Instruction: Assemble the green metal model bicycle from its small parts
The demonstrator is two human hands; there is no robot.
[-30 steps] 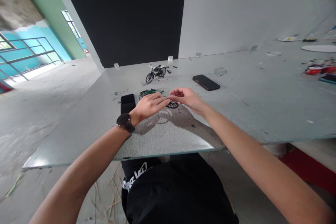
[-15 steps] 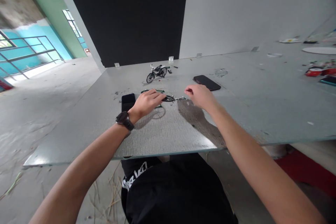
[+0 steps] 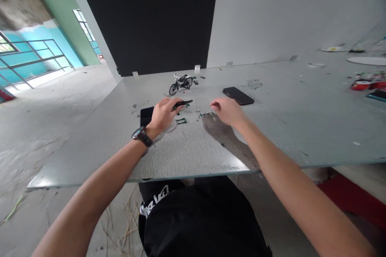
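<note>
My left hand [image 3: 165, 111], with a watch on its wrist, pinches a small black toy bicycle wheel [image 3: 186, 102]. The wheel is raised off the glass table and seen nearly edge-on. Below it lies a small green frame-like piece [image 3: 181, 121]; more green parts are partly hidden by the fingers. My right hand [image 3: 226, 109] has its fingertips pressed together; whatever is between them cannot be made out. Just left of it, small silver and green parts [image 3: 206, 113] lie in a loose row. Behind the hands stands an assembled miniature bicycle [image 3: 181, 84].
A dark phone [image 3: 146, 116] lies partly behind my left hand, and another phone [image 3: 238, 95] lies beyond my right. Small black pieces [image 3: 196, 82] rest beside the bicycle. Red items [image 3: 360, 85] sit at the far right. The glass table's front edge [image 3: 193, 176] is close to my body.
My left hand has lifted the wheel from the table and tilted it, moving slightly left and uncovering the green piece. My right hand has barely moved.
</note>
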